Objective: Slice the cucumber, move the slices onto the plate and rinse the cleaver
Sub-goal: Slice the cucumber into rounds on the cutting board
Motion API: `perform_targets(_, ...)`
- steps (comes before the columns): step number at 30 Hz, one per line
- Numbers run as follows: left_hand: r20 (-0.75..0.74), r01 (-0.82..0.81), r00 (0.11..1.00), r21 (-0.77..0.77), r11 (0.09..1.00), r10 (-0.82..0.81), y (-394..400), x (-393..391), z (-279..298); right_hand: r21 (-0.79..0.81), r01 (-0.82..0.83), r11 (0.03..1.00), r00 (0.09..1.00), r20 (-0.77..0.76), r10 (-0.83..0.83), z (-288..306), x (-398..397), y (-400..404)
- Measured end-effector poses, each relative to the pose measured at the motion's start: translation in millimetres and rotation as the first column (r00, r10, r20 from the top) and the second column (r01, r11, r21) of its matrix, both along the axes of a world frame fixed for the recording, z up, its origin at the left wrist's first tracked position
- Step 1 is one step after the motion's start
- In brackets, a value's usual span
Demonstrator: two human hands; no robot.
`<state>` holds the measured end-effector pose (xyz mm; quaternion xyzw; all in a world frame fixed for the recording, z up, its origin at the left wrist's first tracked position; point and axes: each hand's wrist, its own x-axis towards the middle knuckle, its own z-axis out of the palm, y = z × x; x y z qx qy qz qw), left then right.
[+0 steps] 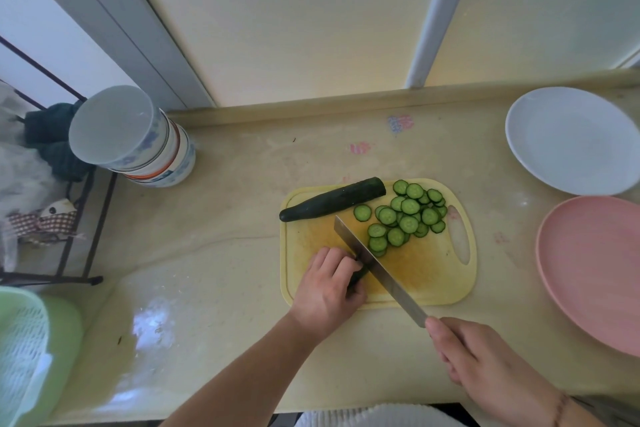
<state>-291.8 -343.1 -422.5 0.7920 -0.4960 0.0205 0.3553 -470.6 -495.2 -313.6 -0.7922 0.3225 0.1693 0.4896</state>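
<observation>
1. Nearest, the right hand (485, 360) is wrapped round the handle of the cleaver (379, 270); the blade runs away and to the left across the yellow cutting board (433, 284).
2. The left hand (329, 288) sits on the board's near left corner, fingers curled over a short cucumber piece (358, 276) — only a dark bit shows at the fingertips, touching the blade's left face.
3. By my reading slicing is midway: the piece's long axis runs out from the left hand's fingers and meets the blade crosswise, so the next cut falls just beside those fingers.
4. Right of the blade lie the slices (405, 215), a loose overlapping heap on the far right part of the board.
5. Beyond, along the board's far edge, lies an uncut cucumber half (332, 199), angled, apart from both hands.
6. Off the board to the right stand a pink plate (588, 270) and, farther, a white plate (571, 139) — nothing stands between slices and plates.
7. Far left: stacked bowls (138, 139) and a wire rack (69, 218).
</observation>
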Motion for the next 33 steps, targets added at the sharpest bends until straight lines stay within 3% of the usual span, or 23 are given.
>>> perform_targets(20, -0.01, -0.002, 1.0, 0.016, 1.0, 0.003, 0.5, 1.5, 0.8, -0.087, -0.049, 0.995, 0.998, -0.033, 0.046, -14.0, 17.7, 8.9)
perform_targets(33, -0.014, -0.02, 1.0, -0.031, 0.999, 0.02, -1.0, 0.4, -1.4, -0.011, -0.004, 1.0, 0.999, 0.035, 0.005, -5.2, 9.6, 7.3)
